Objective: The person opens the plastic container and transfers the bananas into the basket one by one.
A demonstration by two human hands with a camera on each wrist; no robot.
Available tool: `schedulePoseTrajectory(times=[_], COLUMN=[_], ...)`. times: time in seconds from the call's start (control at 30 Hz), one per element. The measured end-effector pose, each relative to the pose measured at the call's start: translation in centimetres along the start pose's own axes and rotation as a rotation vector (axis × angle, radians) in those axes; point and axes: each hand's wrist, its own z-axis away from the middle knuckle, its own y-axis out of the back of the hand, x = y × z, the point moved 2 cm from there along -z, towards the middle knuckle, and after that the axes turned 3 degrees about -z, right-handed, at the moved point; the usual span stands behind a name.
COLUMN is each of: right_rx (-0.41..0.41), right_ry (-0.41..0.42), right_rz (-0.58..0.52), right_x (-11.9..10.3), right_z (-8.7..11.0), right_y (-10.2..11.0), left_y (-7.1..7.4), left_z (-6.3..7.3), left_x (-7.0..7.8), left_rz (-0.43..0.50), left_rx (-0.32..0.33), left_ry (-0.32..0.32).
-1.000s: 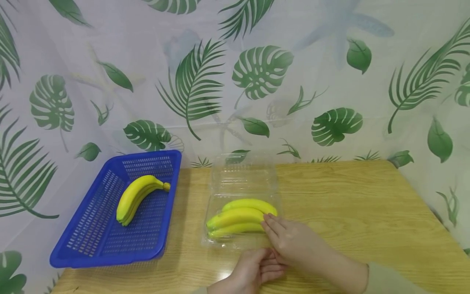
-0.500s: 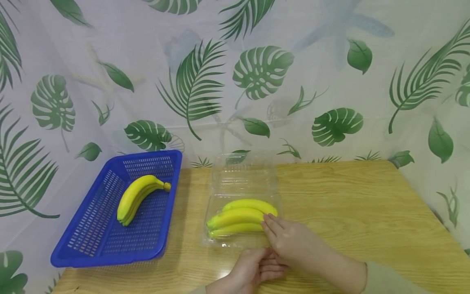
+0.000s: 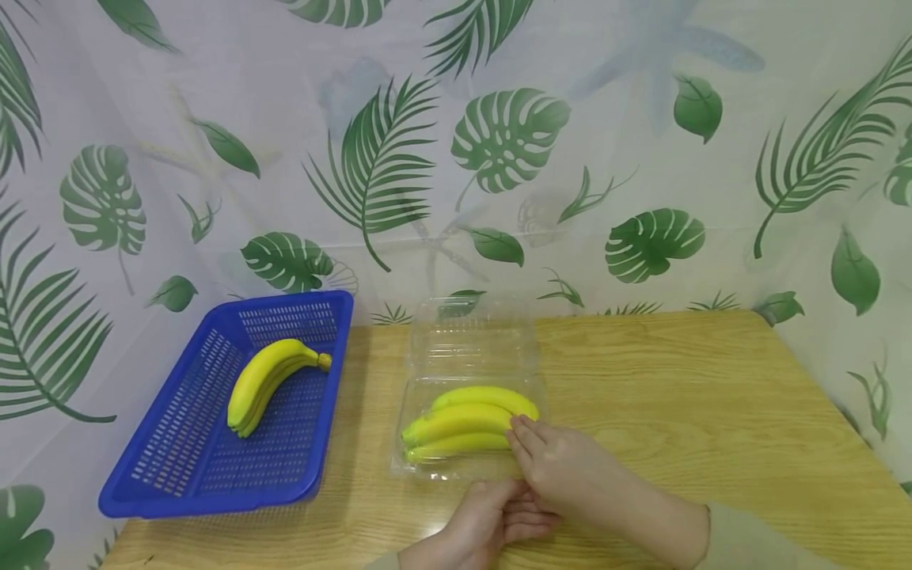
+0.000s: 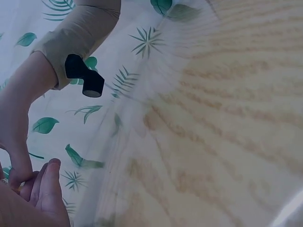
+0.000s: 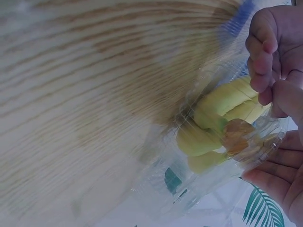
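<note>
A bunch of yellow bananas (image 3: 463, 423) lies in the base of a clear plastic clamshell box (image 3: 427, 475), its lid standing open toward the wall. My right hand (image 3: 577, 471) reaches over the box's right end with fairly straight fingers overlapping the bananas' tips in the head view; whether they touch is unclear. Below it, my left hand (image 3: 492, 518) is palm up with loosely bent fingers, close against the right hand. In the right wrist view, the bananas' brown stem end (image 5: 238, 135) shows through the plastic between the hands. I see nothing held in either hand.
A blue plastic basket (image 3: 214, 507) stands on the left with another bunch of bananas (image 3: 267, 384) in it. Both containers are on a wooden table (image 3: 677, 380). Behind the table hangs a white leaf-printed cloth (image 3: 427, 222).
</note>
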Motion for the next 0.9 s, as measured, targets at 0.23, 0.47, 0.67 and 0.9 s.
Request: schedulePoseTrajectory(times=[0.23, 0.47, 0.67, 0.9], right_rx=[0.016, 0.068, 0.171, 0.178], right_ry=[0.041, 0.045, 0.013, -0.006], right_rz=[0.059, -0.009, -0.105, -0.152], right_x=[0.3, 1.0, 0.9, 1.1], right_z=[-0.2, 0.4, 0.8, 1.2], right_y=[0.2, 0.2, -0.3, -0.3], left_y=[0.4, 0.5, 0.3, 0.3], left_z=[0.3, 0.5, 0.5, 0.5], left_x=[-0.4, -0.5, -0.3, -0.3], left_rz=[-0.023, -0.028, -0.014, 0.022], left_rx=[0.001, -0.008, 0.003, -0.004], left_ry=[-0.007, 0.001, 0.013, 0.028])
